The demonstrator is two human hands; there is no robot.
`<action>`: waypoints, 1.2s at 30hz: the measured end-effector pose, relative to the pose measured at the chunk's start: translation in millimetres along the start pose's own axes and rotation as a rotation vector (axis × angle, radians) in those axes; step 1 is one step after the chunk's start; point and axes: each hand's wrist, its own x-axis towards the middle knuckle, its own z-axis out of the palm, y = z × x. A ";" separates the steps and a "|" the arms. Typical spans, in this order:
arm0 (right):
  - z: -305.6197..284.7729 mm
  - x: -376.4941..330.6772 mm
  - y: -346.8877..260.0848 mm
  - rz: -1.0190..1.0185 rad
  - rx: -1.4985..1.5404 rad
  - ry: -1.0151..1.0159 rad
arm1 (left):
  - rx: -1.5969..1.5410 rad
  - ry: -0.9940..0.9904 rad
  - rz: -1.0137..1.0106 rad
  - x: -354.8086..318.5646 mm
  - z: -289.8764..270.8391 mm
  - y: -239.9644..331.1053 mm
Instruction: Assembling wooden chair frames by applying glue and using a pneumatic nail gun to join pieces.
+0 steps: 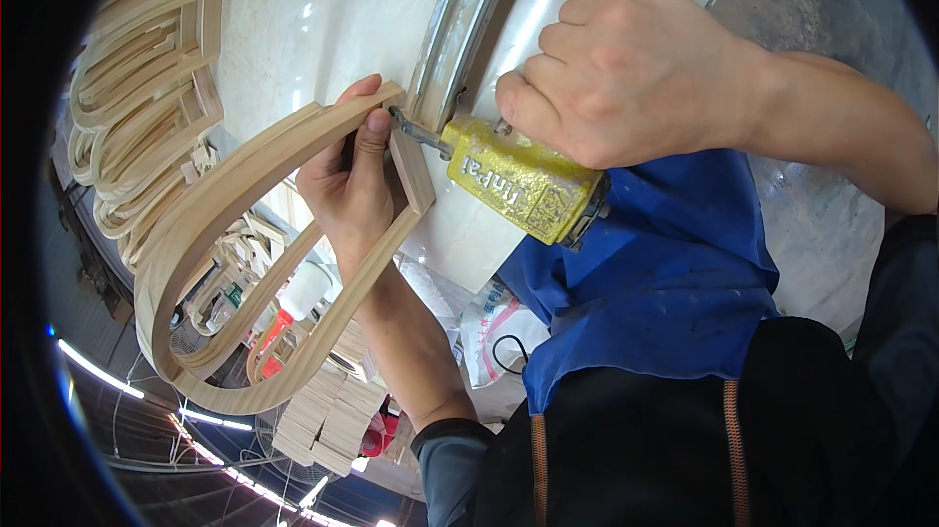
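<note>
My left hand (352, 170) is closed round one end of a curved pale wooden frame (245, 170). The thumb presses near the corner where a short wooden crosspiece (412, 173) meets the bent strip. In my right hand (636, 77) is the handle of a yellow nail gun (523, 180), fingers wrapped round it. Its dark nose touches or nearly touches the wood at that corner, close to my left thumb. The gun's long metal magazine (460, 28) runs away from the nose toward the top. My right fingers hide most of the handle and the trigger.
A pale worktable (303, 14) lies beneath the tool. Many similar bent wooden frames (147, 107) are stacked at the left. Behind the held frame are a white bottle with a red tip (305, 290) and stacked wood pieces (323, 415). A blue apron (646, 273) covers my lap.
</note>
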 end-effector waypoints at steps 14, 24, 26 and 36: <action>-1.8 5.6 45.0 0.212 0.175 -0.010 | -0.014 -0.037 -0.111 2.3 0.6 16.9; -83.2 27.6 28.6 0.294 0.212 -0.127 | -0.142 -0.111 -0.134 -29.5 -40.6 6.0; -81.5 33.5 16.1 0.255 0.149 0.142 | -0.134 -0.087 -0.117 -45.6 -39.5 16.8; -9.9 90.1 -35.5 0.412 0.643 0.270 | 0.779 0.284 -0.014 -187.2 -43.6 14.7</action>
